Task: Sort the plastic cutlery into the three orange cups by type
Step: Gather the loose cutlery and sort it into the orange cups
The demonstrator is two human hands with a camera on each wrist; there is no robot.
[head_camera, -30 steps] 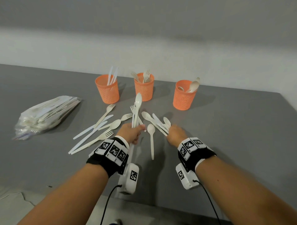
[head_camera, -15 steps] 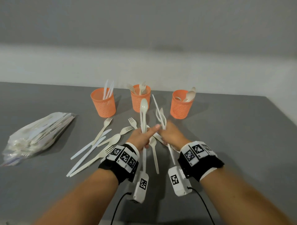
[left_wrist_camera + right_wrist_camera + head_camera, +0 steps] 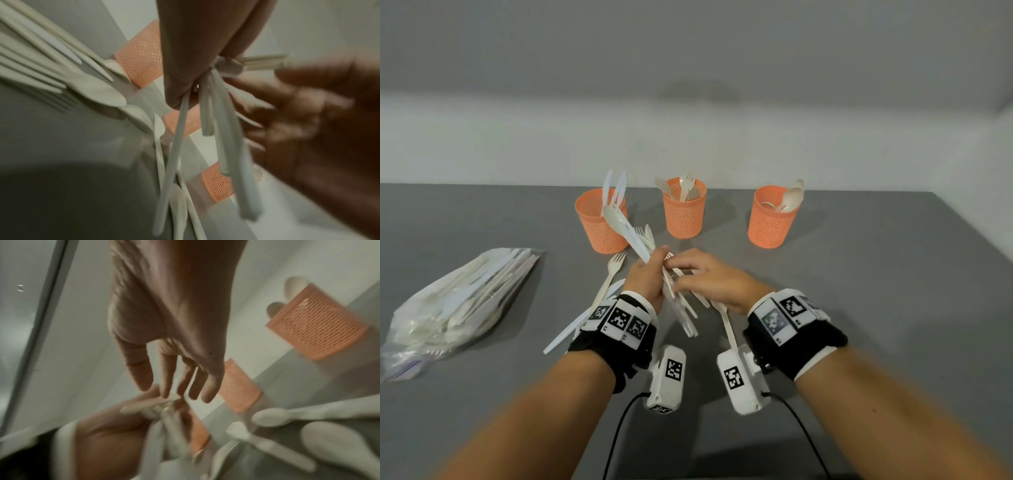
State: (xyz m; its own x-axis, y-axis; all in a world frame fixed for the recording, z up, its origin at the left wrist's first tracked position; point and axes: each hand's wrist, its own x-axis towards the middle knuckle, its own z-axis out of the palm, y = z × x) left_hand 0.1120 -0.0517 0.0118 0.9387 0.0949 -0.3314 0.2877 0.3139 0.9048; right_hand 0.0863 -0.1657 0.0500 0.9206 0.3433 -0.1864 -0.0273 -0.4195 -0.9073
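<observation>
Three orange mesh cups stand in a row at the back: the left cup (image 3: 601,222) holds knives, the middle cup (image 3: 684,212) forks, the right cup (image 3: 770,219) spoons. My left hand (image 3: 652,272) grips a bundle of white cutlery (image 3: 635,240) by the handles, its spoon end tilted up and left in front of the left cup. My right hand (image 3: 688,270) lies beside it with straight fingers (image 3: 170,382) touching the bundle (image 3: 164,415). The left wrist view shows the handles (image 3: 216,129) hanging from my fist. A loose fork (image 3: 613,274), knives (image 3: 585,318) and spoons (image 3: 271,417) lie on the grey table.
A clear plastic bag of more cutlery (image 3: 455,308) lies at the left of the table (image 3: 893,291). A pale wall runs close behind the cups. The table's right edge slants off at the far right.
The pieces my right hand held upright have joined the bundle in my left hand. The bundle has tilted to the left, and my right hand's fingers have straightened.
</observation>
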